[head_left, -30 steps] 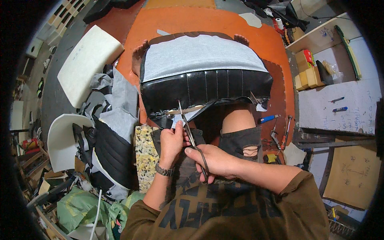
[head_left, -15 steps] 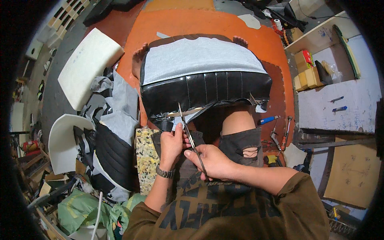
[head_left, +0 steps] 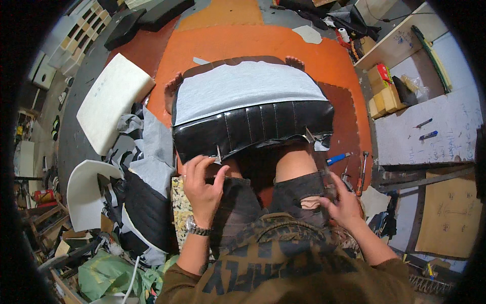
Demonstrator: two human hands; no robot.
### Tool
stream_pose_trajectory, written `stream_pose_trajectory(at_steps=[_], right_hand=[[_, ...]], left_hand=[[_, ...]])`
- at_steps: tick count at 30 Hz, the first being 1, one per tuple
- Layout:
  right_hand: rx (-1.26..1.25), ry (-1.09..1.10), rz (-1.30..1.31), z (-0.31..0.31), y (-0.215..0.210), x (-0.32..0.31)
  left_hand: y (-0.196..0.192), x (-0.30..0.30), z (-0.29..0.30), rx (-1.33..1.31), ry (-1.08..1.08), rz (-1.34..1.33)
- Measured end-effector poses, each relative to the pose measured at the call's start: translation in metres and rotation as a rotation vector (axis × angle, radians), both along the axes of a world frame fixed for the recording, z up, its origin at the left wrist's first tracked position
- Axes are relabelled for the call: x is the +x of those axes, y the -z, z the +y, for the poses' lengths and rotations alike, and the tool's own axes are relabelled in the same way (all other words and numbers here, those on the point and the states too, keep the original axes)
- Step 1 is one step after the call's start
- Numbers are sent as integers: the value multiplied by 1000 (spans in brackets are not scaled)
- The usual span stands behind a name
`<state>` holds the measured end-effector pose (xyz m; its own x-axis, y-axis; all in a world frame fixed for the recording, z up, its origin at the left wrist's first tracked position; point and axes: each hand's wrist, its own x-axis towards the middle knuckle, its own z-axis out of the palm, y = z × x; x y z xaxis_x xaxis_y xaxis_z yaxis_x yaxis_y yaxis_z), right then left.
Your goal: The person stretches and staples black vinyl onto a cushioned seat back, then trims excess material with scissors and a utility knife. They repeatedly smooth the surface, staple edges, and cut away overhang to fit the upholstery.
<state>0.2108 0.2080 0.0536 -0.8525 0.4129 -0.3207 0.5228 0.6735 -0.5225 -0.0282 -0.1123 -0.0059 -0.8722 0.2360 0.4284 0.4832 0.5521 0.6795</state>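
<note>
Across my lower legs lies a padded seat piece covered in glossy black vinyl (head_left: 263, 124) with stitched ribs and a pale grey fabric panel (head_left: 248, 86). Two thin metal prongs stick out at its near edge, a left prong (head_left: 219, 153) and a right prong (head_left: 309, 135). Just below the left near corner is my left hand (head_left: 202, 185), fingers apart and holding nothing; whether its fingertips touch the vinyl I cannot tell. My right hand (head_left: 345, 203) is beside my right knee, thumb and fingers apart, with nothing clearly in it. The scissors cannot be made out now.
On the right floor lie a blue-handled tool (head_left: 339, 158) and a screwdriver (head_left: 363, 172). To the left are a white foam block (head_left: 114, 101), a curved white panel (head_left: 83, 197), black ribbed covers (head_left: 144, 207) and speckled foam (head_left: 182, 215). A board (head_left: 430, 137) holds two pens.
My right hand has left the near edge of the seat piece and moved right, beside my knee; the scissors it held are gone from view. My left hand has opened and shifted slightly left.
</note>
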Motion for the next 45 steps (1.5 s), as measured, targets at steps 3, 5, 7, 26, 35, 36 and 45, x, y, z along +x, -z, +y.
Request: stream_pose_trajectory(at_steps=[3,5,7,26,35,36,45], right_hand=[[215,8,66,52,52,68],[434,-29,-214,69,89,110],[351,22,-347,68,129,135],[126,-804,485,-50,78,-247],[89,-805,424,-50,83,-249],[72,-812,461,-49,84,-248],[19,-882,510,-39,85,-251]], left_hand=[[-7,-19,9,-246,180,82],[-6,-29,19,-399,254,94],[-4,-36,27,-498,268,112],[-24,-94,42,-940,556,-153],[-22,-99,59,-980,676,-59],[-22,-99,58,-983,685,-48],[-18,-87,60,-1002,740,-36]])
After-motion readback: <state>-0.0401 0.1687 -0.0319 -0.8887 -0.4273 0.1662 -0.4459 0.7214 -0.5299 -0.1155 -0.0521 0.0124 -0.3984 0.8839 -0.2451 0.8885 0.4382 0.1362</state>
